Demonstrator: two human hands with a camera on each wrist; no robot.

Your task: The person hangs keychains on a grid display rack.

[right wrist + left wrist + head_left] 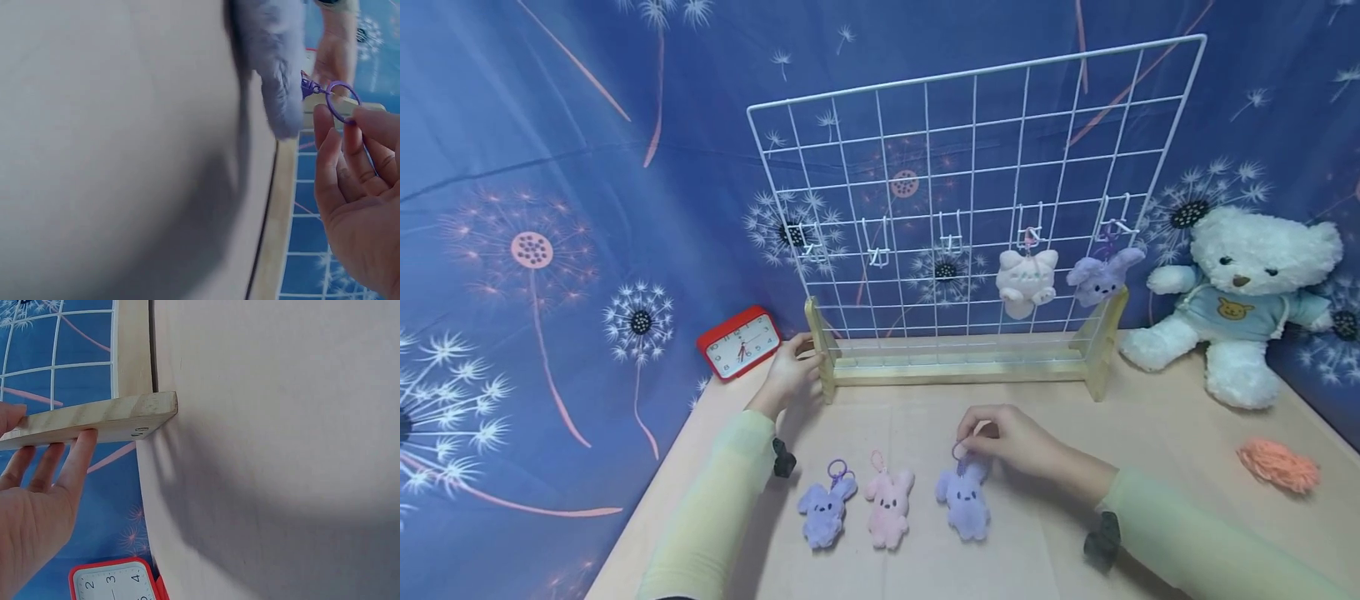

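Observation:
My right hand pinches the purple key ring of a purple bunny keychain between thumb and fingertip. The bunny hangs below the ring, close over the tabletop. My left hand grips the left wooden end support of the rack, thumb on one side and fingers on the other. To the left of the held bunny lie a pink bunny keychain and another purple bunny keychain, faces up. On the white wire grid hang a white plush keychain and a purple bunny keychain.
Several white hooks line the grid, among them a bare hook near its middle. A red alarm clock stands beside the rack's left end. A white teddy bear sits at the right, with an orange yarn bundle in front.

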